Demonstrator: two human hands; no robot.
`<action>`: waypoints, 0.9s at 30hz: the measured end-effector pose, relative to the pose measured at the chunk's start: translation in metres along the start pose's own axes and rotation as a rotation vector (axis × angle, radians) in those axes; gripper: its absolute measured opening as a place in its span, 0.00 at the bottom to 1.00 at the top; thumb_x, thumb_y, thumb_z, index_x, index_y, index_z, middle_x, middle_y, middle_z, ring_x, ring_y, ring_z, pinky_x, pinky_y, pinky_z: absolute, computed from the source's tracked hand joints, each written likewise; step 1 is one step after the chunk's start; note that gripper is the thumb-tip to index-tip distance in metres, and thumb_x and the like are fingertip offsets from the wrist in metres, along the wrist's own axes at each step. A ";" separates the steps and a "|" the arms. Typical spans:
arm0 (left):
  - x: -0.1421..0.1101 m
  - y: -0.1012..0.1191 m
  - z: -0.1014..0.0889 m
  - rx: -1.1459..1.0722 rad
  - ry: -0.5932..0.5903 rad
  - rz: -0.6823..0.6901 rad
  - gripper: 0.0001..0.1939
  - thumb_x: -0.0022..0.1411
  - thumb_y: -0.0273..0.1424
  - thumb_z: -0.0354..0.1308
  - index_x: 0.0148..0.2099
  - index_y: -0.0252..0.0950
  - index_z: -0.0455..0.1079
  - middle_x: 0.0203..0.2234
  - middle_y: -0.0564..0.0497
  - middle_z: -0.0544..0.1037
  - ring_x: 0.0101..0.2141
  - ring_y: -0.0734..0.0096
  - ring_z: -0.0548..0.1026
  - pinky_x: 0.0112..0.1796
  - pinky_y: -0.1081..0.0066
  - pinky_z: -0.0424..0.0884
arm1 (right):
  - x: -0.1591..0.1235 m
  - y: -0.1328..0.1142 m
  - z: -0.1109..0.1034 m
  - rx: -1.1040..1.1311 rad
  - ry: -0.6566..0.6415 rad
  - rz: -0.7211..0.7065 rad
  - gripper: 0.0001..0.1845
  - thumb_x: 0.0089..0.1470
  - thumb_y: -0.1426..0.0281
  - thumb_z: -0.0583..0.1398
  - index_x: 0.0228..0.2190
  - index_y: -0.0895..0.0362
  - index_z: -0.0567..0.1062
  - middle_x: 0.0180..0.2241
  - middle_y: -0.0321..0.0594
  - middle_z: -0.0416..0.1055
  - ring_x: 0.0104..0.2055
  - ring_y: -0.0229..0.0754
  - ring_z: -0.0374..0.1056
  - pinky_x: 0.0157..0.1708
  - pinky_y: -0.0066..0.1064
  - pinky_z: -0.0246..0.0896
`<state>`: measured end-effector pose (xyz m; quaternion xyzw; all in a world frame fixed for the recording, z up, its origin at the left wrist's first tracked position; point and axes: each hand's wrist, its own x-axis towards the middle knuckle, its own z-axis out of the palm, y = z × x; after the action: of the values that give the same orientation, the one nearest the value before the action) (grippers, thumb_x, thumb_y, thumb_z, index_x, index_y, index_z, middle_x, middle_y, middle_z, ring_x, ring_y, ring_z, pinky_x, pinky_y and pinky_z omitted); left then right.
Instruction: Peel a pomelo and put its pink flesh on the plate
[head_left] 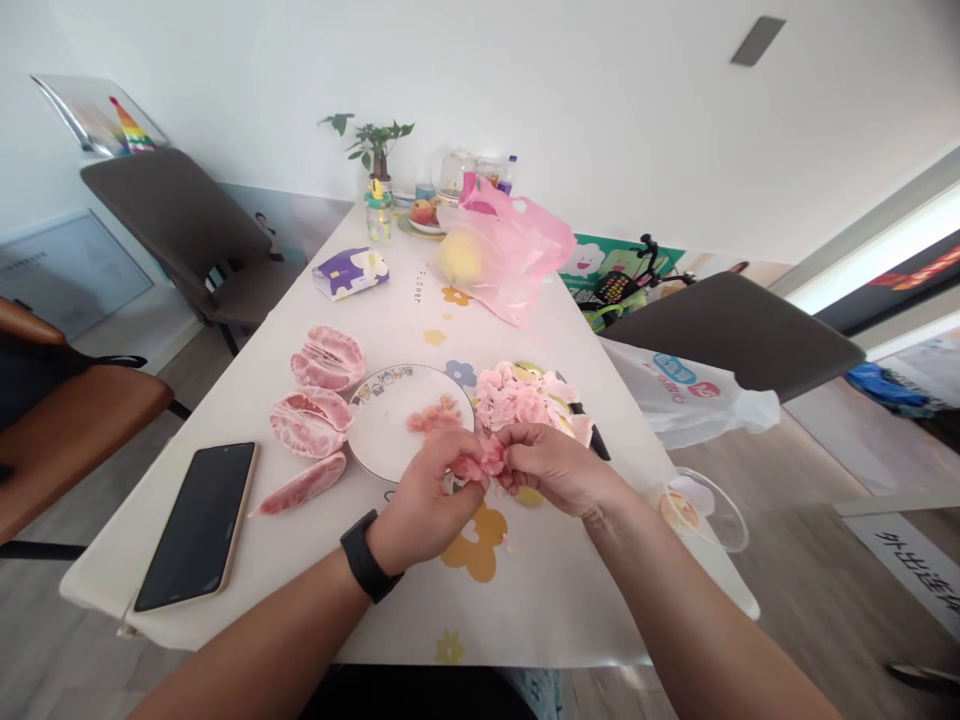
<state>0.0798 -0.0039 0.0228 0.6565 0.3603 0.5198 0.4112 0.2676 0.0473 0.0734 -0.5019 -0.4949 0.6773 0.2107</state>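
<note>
Both hands meet over the table's middle, pinching a piece of pink pomelo flesh [480, 462] between them. My left hand [429, 497], with a black band on its wrist, grips its left side near the plate's right edge. My right hand [551, 462] has its fingers closed on the other side. A white plate [375, 440] with a cartoon rim carries small peeled bits of pomelo pulp [436, 412]. Beside it on the left lie two large pomelo chunks [328, 358] and a single pomelo segment [304, 484]. Pink and white peelings [525, 398] are heaped behind my right hand.
A phone [196, 525] lies at the table's left front. Farther back are a tissue pack [350, 272], a pink plastic bag [514, 250] with a yellow fruit, a cup [379, 212] and a potted plant [377, 145]. Chairs [739, 325] flank the table; a white bag [675, 390] hangs right.
</note>
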 end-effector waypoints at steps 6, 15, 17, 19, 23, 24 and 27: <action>0.001 -0.005 -0.001 -0.156 0.009 -0.085 0.04 0.67 0.29 0.59 0.44 0.39 0.70 0.37 0.49 0.70 0.38 0.67 0.70 0.41 0.65 0.71 | -0.004 0.004 -0.002 0.320 0.023 0.096 0.09 0.36 0.70 0.69 0.25 0.57 0.76 0.17 0.31 0.68 0.20 0.31 0.59 0.22 0.24 0.53; 0.003 -0.005 0.001 -0.117 0.115 -0.141 0.06 0.64 0.28 0.62 0.45 0.40 0.72 0.39 0.47 0.74 0.39 0.65 0.72 0.42 0.64 0.73 | -0.009 0.009 0.009 0.087 0.121 -0.049 0.08 0.44 0.68 0.68 0.29 0.57 0.78 0.25 0.35 0.75 0.27 0.37 0.70 0.32 0.31 0.68; 0.004 -0.001 0.000 -0.128 0.109 -0.169 0.08 0.62 0.28 0.62 0.45 0.40 0.72 0.41 0.46 0.75 0.41 0.64 0.73 0.43 0.63 0.74 | -0.010 0.010 0.012 -0.024 0.175 -0.112 0.06 0.48 0.67 0.66 0.30 0.56 0.78 0.26 0.35 0.76 0.29 0.38 0.72 0.35 0.32 0.68; 0.005 0.002 0.000 -0.171 0.103 -0.188 0.09 0.62 0.28 0.63 0.45 0.40 0.72 0.41 0.47 0.75 0.41 0.65 0.73 0.43 0.63 0.74 | -0.012 0.011 0.015 -0.108 0.229 -0.168 0.05 0.52 0.67 0.64 0.31 0.55 0.78 0.26 0.34 0.76 0.29 0.38 0.71 0.34 0.31 0.66; 0.006 -0.001 0.002 -0.341 0.084 -0.221 0.12 0.63 0.32 0.63 0.48 0.40 0.68 0.39 0.49 0.75 0.37 0.68 0.74 0.41 0.64 0.74 | -0.015 0.011 0.020 -0.203 0.294 -0.211 0.05 0.55 0.67 0.62 0.31 0.55 0.76 0.24 0.33 0.73 0.29 0.39 0.70 0.33 0.32 0.64; 0.006 -0.003 0.002 -0.367 0.080 -0.235 0.12 0.64 0.33 0.63 0.48 0.40 0.68 0.38 0.50 0.75 0.37 0.68 0.74 0.40 0.64 0.74 | -0.016 0.011 0.021 -0.223 0.305 -0.210 0.06 0.56 0.66 0.61 0.32 0.54 0.76 0.25 0.33 0.74 0.29 0.40 0.70 0.33 0.33 0.65; 0.005 -0.009 0.003 -0.293 0.121 -0.249 0.11 0.64 0.35 0.64 0.47 0.40 0.68 0.38 0.49 0.75 0.38 0.67 0.75 0.39 0.65 0.74 | -0.021 0.010 0.026 -0.338 0.450 -0.286 0.09 0.57 0.61 0.63 0.37 0.53 0.76 0.31 0.37 0.76 0.31 0.41 0.70 0.32 0.34 0.66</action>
<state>0.0830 0.0039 0.0165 0.5076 0.3831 0.5502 0.5412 0.2551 0.0141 0.0747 -0.5922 -0.6071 0.4209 0.3218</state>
